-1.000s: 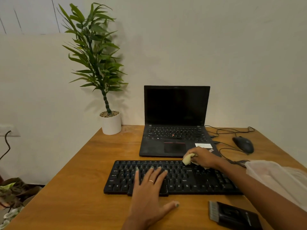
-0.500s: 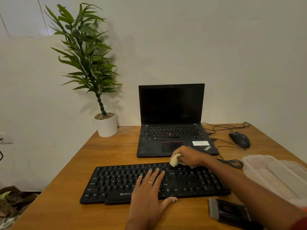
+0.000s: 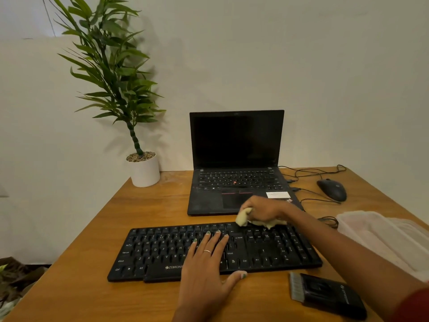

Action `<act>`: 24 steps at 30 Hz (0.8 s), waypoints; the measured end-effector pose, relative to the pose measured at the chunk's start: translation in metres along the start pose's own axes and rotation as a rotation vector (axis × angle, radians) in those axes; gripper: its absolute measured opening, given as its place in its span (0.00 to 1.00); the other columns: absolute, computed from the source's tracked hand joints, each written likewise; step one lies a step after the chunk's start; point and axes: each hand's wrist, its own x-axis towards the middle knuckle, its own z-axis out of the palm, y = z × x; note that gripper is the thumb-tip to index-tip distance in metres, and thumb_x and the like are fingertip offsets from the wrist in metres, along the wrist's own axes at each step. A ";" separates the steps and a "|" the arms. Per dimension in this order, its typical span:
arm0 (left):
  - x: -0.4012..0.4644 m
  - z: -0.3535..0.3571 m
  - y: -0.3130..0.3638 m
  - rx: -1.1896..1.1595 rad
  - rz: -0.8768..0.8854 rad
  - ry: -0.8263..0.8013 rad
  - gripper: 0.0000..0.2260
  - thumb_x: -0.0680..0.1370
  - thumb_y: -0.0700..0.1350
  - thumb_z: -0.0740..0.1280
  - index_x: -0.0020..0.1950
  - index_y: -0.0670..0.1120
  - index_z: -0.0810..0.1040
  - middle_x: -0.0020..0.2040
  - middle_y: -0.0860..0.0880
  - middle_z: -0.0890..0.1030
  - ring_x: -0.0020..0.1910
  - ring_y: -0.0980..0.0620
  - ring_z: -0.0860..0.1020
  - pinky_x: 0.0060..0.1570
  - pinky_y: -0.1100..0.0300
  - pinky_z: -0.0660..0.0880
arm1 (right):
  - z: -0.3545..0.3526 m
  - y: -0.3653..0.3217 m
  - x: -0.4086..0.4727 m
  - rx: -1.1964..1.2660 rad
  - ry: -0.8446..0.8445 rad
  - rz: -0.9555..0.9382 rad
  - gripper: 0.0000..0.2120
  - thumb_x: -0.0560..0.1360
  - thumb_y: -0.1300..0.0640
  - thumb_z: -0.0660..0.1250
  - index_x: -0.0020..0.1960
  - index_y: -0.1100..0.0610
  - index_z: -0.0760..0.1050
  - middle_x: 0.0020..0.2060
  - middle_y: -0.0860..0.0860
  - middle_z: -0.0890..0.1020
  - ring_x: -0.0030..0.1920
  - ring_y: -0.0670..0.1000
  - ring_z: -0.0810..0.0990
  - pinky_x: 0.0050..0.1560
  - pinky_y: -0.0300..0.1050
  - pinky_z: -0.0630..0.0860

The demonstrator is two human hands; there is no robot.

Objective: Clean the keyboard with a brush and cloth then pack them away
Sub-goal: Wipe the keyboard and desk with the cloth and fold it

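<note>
A black keyboard lies across the wooden desk in front of me. My left hand rests flat on its middle keys, fingers straight. My right hand grips a crumpled pale yellow cloth and holds it against the keyboard's top row, right of centre. The black brush with grey bristles lies on the desk below the keyboard's right end, under my right forearm.
An open black laptop stands behind the keyboard. A potted plant is at the back left. A black mouse and cables lie at the back right. A translucent plastic container sits at the right edge.
My right hand has wiped the cloth leftward along the keyboard's top row. My left hand has stayed flat on the keys. The view has shifted.
</note>
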 end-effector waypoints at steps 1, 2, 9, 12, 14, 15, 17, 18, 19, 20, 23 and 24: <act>0.000 0.000 0.000 0.000 -0.001 0.003 0.45 0.63 0.77 0.35 0.78 0.60 0.42 0.79 0.59 0.43 0.77 0.58 0.40 0.75 0.54 0.37 | 0.003 -0.003 0.003 -0.003 0.008 -0.018 0.13 0.77 0.66 0.61 0.59 0.59 0.77 0.56 0.55 0.79 0.55 0.51 0.76 0.60 0.50 0.72; -0.001 0.000 0.000 -0.001 -0.001 0.006 0.46 0.63 0.77 0.35 0.78 0.60 0.41 0.79 0.59 0.43 0.77 0.58 0.40 0.75 0.54 0.37 | 0.004 -0.004 0.004 -0.003 0.007 -0.024 0.13 0.77 0.66 0.61 0.59 0.60 0.77 0.56 0.55 0.79 0.56 0.52 0.76 0.60 0.51 0.72; -0.001 -0.001 -0.001 -0.005 -0.003 0.008 0.44 0.65 0.78 0.38 0.78 0.60 0.41 0.79 0.59 0.43 0.77 0.58 0.40 0.76 0.54 0.38 | -0.027 0.042 -0.035 -0.054 -0.070 0.134 0.13 0.78 0.65 0.59 0.60 0.58 0.74 0.54 0.53 0.76 0.50 0.47 0.73 0.48 0.37 0.69; 0.001 0.001 -0.001 -0.007 0.008 0.006 0.38 0.73 0.74 0.48 0.78 0.60 0.41 0.79 0.59 0.43 0.77 0.57 0.40 0.76 0.53 0.38 | -0.041 0.061 -0.052 -0.144 -0.112 0.247 0.15 0.77 0.65 0.59 0.61 0.54 0.74 0.56 0.53 0.75 0.56 0.50 0.72 0.57 0.45 0.70; 0.001 0.003 -0.001 -0.010 0.015 0.008 0.38 0.74 0.74 0.49 0.78 0.60 0.41 0.79 0.59 0.43 0.77 0.57 0.39 0.76 0.52 0.39 | -0.044 0.062 -0.054 -0.138 -0.131 0.272 0.16 0.76 0.66 0.60 0.62 0.53 0.74 0.56 0.52 0.75 0.57 0.51 0.72 0.61 0.49 0.70; 0.002 0.004 -0.001 -0.011 0.016 0.010 0.38 0.74 0.74 0.49 0.78 0.60 0.41 0.79 0.59 0.43 0.77 0.57 0.39 0.76 0.52 0.39 | -0.043 0.057 -0.053 -0.129 -0.135 0.267 0.17 0.76 0.66 0.60 0.63 0.54 0.73 0.56 0.52 0.74 0.57 0.51 0.71 0.61 0.48 0.69; 0.002 0.005 -0.002 -0.013 0.016 0.020 0.38 0.74 0.74 0.49 0.78 0.60 0.41 0.79 0.59 0.43 0.77 0.58 0.39 0.76 0.52 0.40 | -0.035 0.042 -0.045 -0.086 -0.110 0.216 0.16 0.77 0.66 0.60 0.63 0.57 0.74 0.54 0.51 0.74 0.56 0.50 0.72 0.58 0.46 0.69; 0.001 0.005 -0.002 -0.012 0.016 0.024 0.38 0.74 0.74 0.49 0.78 0.60 0.41 0.79 0.59 0.43 0.77 0.58 0.39 0.76 0.52 0.40 | -0.029 0.036 -0.039 -0.052 -0.078 0.178 0.16 0.76 0.66 0.60 0.62 0.58 0.75 0.54 0.52 0.76 0.56 0.50 0.72 0.57 0.46 0.69; 0.001 0.005 -0.002 -0.012 0.016 0.029 0.38 0.74 0.74 0.48 0.78 0.60 0.41 0.79 0.59 0.43 0.77 0.58 0.39 0.76 0.52 0.40 | -0.023 0.030 -0.034 -0.019 -0.043 0.143 0.15 0.76 0.67 0.61 0.61 0.59 0.76 0.55 0.53 0.77 0.56 0.50 0.73 0.57 0.46 0.70; 0.001 0.005 -0.002 -0.012 0.015 0.034 0.38 0.74 0.74 0.48 0.78 0.60 0.41 0.79 0.59 0.43 0.77 0.58 0.39 0.76 0.52 0.40 | -0.017 0.025 -0.030 0.001 -0.014 0.115 0.14 0.76 0.67 0.61 0.60 0.60 0.76 0.56 0.55 0.78 0.55 0.50 0.74 0.58 0.46 0.70; 0.000 0.006 -0.003 -0.017 0.016 0.051 0.38 0.74 0.74 0.48 0.78 0.60 0.41 0.79 0.59 0.43 0.77 0.58 0.40 0.76 0.52 0.40 | -0.010 0.023 -0.025 0.008 0.024 0.085 0.13 0.77 0.67 0.61 0.60 0.60 0.76 0.58 0.56 0.78 0.57 0.51 0.74 0.59 0.44 0.70; -0.001 0.006 -0.003 -0.021 0.014 0.054 0.38 0.74 0.74 0.48 0.78 0.60 0.41 0.79 0.59 0.43 0.77 0.58 0.40 0.76 0.52 0.40 | -0.013 0.025 -0.028 0.012 0.026 0.089 0.13 0.77 0.67 0.61 0.60 0.60 0.76 0.59 0.56 0.77 0.57 0.51 0.74 0.58 0.42 0.70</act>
